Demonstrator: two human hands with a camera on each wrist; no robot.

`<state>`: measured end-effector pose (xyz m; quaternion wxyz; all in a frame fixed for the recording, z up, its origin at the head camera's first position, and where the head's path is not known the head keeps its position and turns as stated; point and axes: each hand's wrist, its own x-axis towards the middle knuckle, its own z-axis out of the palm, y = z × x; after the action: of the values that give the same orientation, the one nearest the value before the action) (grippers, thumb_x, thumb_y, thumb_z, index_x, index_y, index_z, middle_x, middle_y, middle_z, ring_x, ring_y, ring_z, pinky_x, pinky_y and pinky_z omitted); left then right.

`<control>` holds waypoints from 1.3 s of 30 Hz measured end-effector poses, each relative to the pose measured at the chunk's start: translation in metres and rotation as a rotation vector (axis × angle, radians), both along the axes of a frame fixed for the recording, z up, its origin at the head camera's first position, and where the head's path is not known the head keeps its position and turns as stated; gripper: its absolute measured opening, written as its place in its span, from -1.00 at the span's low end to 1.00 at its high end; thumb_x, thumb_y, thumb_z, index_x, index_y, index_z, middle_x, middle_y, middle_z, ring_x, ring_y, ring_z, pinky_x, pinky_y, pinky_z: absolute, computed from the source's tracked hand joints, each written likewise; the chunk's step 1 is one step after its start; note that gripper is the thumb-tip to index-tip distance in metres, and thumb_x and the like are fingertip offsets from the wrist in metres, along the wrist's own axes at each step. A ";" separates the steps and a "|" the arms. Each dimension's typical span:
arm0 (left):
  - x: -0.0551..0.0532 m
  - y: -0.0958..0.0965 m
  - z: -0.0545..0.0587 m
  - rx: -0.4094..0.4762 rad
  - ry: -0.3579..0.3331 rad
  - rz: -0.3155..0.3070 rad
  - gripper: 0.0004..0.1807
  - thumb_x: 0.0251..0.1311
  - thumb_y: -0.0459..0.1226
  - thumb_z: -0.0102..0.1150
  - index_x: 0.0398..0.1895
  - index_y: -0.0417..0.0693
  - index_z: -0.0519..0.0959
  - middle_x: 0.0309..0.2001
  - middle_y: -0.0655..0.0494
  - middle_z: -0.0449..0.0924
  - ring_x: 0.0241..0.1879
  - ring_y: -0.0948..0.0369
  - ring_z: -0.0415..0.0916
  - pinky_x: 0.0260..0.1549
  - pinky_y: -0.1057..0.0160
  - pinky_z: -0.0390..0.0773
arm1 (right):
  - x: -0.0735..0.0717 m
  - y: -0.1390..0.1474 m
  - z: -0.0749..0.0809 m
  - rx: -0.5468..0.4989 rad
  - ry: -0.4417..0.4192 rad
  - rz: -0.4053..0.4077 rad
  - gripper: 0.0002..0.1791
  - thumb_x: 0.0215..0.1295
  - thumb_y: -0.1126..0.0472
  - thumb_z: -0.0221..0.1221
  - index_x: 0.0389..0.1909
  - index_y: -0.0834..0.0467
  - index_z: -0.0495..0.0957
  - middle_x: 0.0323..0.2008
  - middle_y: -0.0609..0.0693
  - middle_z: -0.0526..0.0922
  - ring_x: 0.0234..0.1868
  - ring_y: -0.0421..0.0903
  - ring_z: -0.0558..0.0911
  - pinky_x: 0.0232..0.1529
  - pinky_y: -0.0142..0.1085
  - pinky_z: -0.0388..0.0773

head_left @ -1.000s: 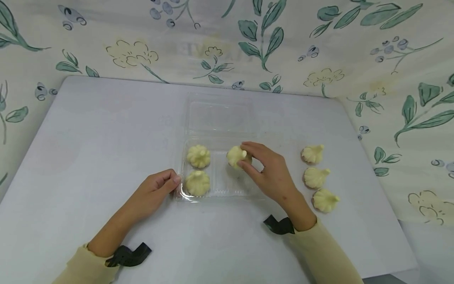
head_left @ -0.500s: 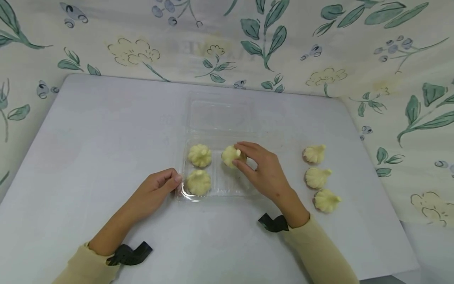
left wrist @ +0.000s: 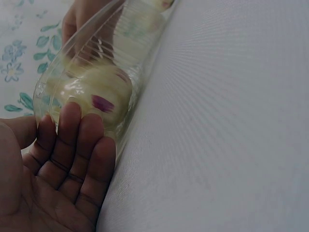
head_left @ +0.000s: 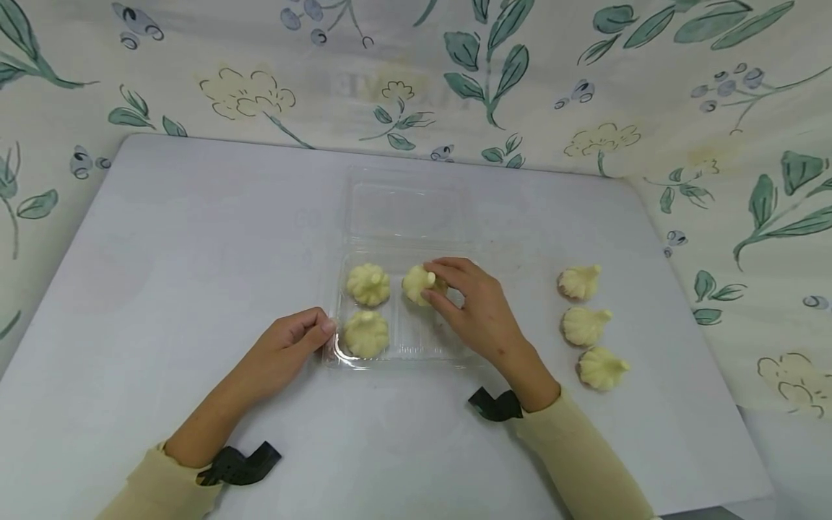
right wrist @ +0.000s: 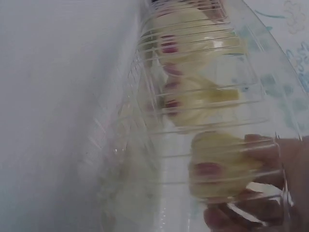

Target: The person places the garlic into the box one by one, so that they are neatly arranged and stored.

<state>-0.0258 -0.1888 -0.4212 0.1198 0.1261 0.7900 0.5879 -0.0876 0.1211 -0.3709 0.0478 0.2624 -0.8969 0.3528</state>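
Observation:
My right hand [head_left: 474, 307] pinches a pale yellow garlic bulb [head_left: 416, 285] between thumb and fingertips, over the right half of a clear plastic clamshell box [head_left: 416, 350]. In the right wrist view this garlic bulb [right wrist: 217, 166] shows a purple patch through the ribbed wall. Thumb and fingers of my left hand [head_left: 286, 350] grip the box's left rim; in the left wrist view the left hand [left wrist: 67, 164] has its fingertips against the outer wall. Two more garlic bulbs, a far one [head_left: 368, 284] and a near one [head_left: 366, 334], sit in the left half.
Three garlic bulbs stand in a column to the right of the box: far [head_left: 578, 282], middle [head_left: 585, 326] and near [head_left: 601, 368]. The box's open lid [head_left: 409, 209] lies flat behind it. A floral cloth [head_left: 247, 94] rises beyond the white table's [head_left: 195, 238] edge.
My right hand has moved a little left with the garlic bulb, toward the far left part of the box's right half. The left hand keeps its grip on the rim.

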 end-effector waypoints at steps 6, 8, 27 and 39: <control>0.000 0.000 0.000 0.002 -0.007 -0.001 -0.69 0.63 -0.19 0.01 -0.36 -0.10 0.49 -0.38 0.00 0.44 -0.35 0.12 0.37 -0.32 0.23 0.39 | -0.001 -0.004 -0.001 0.008 -0.003 -0.010 -0.55 0.41 0.18 0.38 0.25 0.23 0.60 0.21 0.11 0.63 -0.02 -0.06 0.64 0.01 -0.06 0.65; 0.000 0.000 0.000 0.004 -0.008 -0.003 -0.69 0.64 -0.19 0.00 -0.36 -0.10 0.49 -0.38 -0.01 0.44 -0.35 0.12 0.37 -0.32 0.23 0.39 | -0.002 -0.005 -0.001 0.007 -0.005 -0.016 -0.54 0.40 0.19 0.38 0.25 0.25 0.58 0.20 0.12 0.64 -0.01 -0.04 0.64 0.02 -0.08 0.65; 0.000 0.001 0.000 0.013 -0.012 -0.005 -0.68 0.64 -0.19 0.01 -0.37 -0.11 0.49 -0.38 0.02 0.44 -0.33 0.11 0.39 -0.30 0.24 0.41 | -0.004 -0.014 -0.004 0.010 -0.055 -0.035 -0.55 0.40 0.22 0.39 0.22 0.28 0.58 0.20 0.15 0.64 0.04 0.03 0.66 0.03 -0.09 0.66; 0.000 0.001 0.000 0.013 -0.017 -0.008 -0.68 0.63 -0.19 0.01 -0.36 -0.12 0.50 -0.37 -0.01 0.46 -0.31 0.12 0.40 -0.28 0.25 0.42 | -0.006 -0.017 -0.009 0.021 -0.079 -0.030 -0.57 0.39 0.24 0.39 0.21 0.28 0.57 0.17 0.14 0.65 0.02 0.01 0.66 0.03 -0.13 0.65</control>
<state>-0.0261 -0.1876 -0.4211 0.1281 0.1249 0.7845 0.5938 -0.0938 0.1041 -0.3799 0.0148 0.2355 -0.9055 0.3527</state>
